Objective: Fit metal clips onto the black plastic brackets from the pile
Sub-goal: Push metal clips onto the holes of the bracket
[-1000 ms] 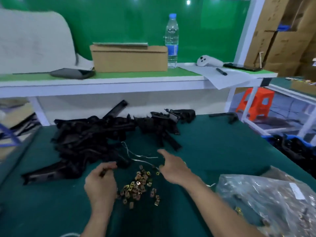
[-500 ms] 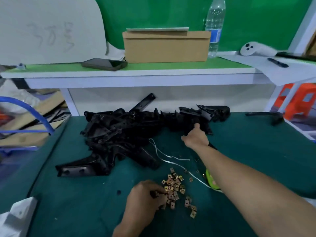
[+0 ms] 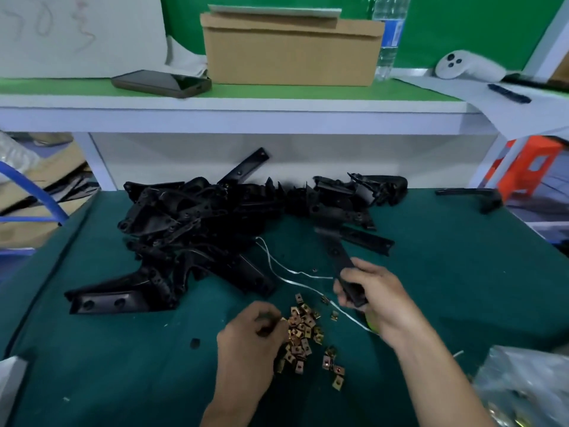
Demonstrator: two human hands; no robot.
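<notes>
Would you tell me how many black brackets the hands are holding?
1: the right hand grips a bracket by its near end, beside the pile; the left hand pinches at the metal clips.

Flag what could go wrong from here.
The long black plastic bracket in the right hand has its far end by the black bracket pile; it might snag there.
The thin white wire runs under that hand and could drag.
The left hand may scatter the loose brass-coloured metal clips.
</notes>
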